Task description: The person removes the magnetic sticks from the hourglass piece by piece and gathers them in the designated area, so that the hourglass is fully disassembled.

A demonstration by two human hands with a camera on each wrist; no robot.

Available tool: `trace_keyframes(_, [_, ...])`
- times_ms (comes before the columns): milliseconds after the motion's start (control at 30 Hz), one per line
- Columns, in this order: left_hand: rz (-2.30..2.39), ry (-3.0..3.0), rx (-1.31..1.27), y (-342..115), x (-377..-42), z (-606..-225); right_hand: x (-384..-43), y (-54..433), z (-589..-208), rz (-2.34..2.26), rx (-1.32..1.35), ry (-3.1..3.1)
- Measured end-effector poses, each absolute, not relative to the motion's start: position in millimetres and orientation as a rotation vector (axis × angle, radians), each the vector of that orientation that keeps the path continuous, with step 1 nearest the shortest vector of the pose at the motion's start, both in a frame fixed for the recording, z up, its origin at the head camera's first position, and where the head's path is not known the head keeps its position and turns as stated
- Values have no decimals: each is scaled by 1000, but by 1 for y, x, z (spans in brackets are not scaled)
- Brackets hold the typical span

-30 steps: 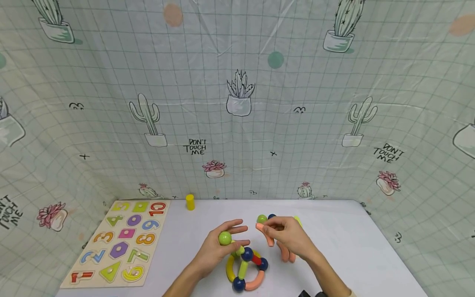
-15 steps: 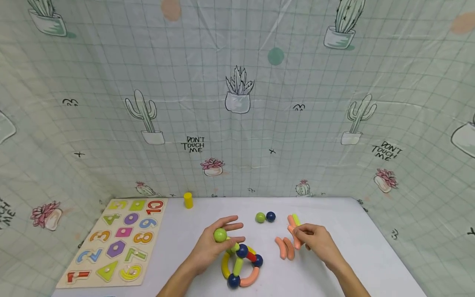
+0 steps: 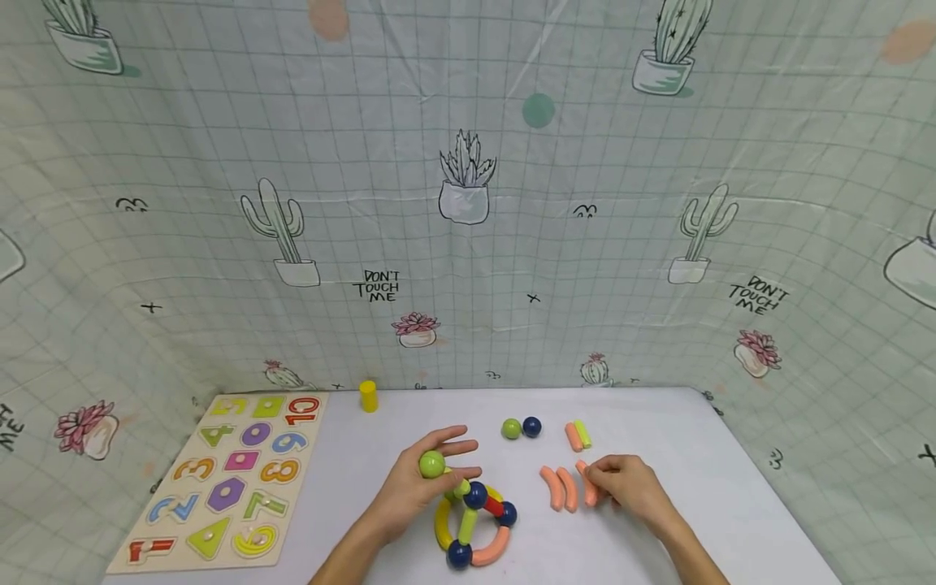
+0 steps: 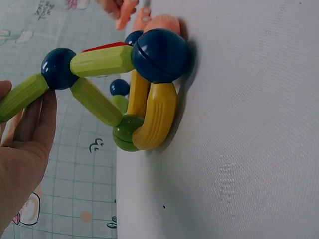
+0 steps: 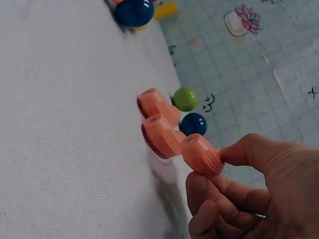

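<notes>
My left hand (image 3: pixel 409 494) holds a light green stick (image 4: pixel 22 98) topped by a green ball (image 3: pixel 432 464). That stick joins a navy ball (image 4: pixel 58 68) at the top of a built magnetic frame, which stands on the table. Its base has yellow curved sticks (image 4: pixel 158 117), a salmon curved stick (image 3: pixel 491 548) and more balls; a red stick (image 3: pixel 493 505) runs down one side. My right hand (image 3: pixel 633 487) pinches another salmon curved stick (image 5: pixel 202 155) between thumb and fingers, close over the table. Two matching curved sticks (image 3: pixel 552 487) lie just left of it.
Behind the curved sticks lie a loose green ball (image 3: pixel 511 428), a navy ball (image 3: pixel 532 426), and a short salmon stick (image 3: pixel 574 437) beside a yellow-green one (image 3: pixel 582 434). A number puzzle board (image 3: pixel 219 479) covers the left side; a yellow cylinder (image 3: pixel 369 396) stands at the back.
The right hand has carried its curved stick rightward from beside the frame, then lowered it toward the two curved sticks. The left hand keeps its hold on the frame.
</notes>
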State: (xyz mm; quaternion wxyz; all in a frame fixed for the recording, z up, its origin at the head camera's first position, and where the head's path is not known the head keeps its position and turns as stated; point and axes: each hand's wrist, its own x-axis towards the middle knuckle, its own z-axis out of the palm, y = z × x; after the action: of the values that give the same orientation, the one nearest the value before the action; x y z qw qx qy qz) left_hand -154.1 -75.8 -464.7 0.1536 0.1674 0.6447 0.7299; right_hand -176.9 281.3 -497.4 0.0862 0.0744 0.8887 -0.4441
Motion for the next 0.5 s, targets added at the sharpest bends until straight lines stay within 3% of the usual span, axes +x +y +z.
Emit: trace_keyframes(500, [2089,1847,460,-77,-152,-462,-182,273,-506,-1179,206,2714])
